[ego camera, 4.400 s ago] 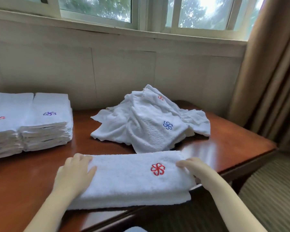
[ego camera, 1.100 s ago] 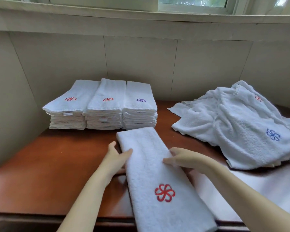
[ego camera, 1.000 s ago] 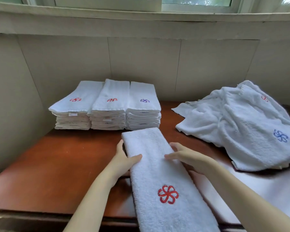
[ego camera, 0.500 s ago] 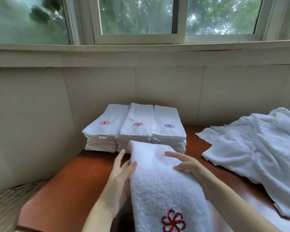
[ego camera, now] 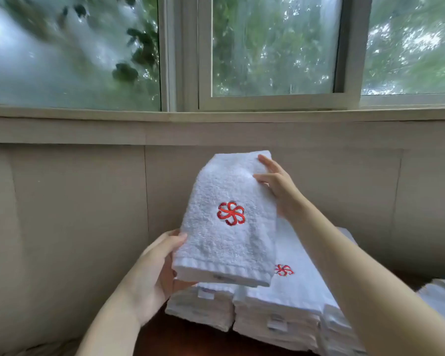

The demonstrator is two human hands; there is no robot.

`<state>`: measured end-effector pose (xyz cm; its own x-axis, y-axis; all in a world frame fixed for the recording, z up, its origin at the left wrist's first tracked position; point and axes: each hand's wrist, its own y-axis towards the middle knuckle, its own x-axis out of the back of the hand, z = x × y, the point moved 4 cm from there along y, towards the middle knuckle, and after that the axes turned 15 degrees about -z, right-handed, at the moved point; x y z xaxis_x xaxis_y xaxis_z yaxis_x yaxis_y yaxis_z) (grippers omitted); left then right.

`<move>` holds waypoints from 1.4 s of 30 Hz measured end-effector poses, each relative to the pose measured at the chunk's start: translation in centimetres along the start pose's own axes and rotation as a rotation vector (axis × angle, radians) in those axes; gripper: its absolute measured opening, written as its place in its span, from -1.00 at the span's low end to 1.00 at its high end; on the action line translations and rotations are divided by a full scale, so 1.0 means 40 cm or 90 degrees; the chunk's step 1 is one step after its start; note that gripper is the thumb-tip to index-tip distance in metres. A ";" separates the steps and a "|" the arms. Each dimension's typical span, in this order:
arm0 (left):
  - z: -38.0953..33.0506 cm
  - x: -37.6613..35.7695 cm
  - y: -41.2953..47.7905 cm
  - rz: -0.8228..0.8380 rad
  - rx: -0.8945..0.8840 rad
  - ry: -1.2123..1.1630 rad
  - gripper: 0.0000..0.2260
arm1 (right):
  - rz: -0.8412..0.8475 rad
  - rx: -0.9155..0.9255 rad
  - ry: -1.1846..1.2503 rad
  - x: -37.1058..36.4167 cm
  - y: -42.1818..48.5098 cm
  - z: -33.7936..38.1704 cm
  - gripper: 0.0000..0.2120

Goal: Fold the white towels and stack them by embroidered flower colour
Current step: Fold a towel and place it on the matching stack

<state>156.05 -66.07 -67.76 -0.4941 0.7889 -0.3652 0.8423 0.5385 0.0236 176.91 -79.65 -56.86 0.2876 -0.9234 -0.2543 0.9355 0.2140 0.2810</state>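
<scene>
Folded towel (ego camera: 224, 242), red flower up, is held above and just left of the red-flower stack (ego camera: 290, 291). Left hand (ego camera: 152, 276) grips its near corner; right hand (ego camera: 278, 186) pinches the far edge. Risk: lowered here, it could straddle 2 stacks and slump open.
</scene>
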 end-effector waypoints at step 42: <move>0.153 0.103 0.295 -0.255 -0.072 0.434 -0.89 | -0.134 0.145 -0.544 -0.058 0.265 -0.475 -0.75</move>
<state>165.27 -58.26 -74.71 -0.8081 0.5165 0.2833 0.5641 0.8171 0.1191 190.03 -69.18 -70.88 -0.2196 -0.8778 0.4257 0.8620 0.0298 0.5061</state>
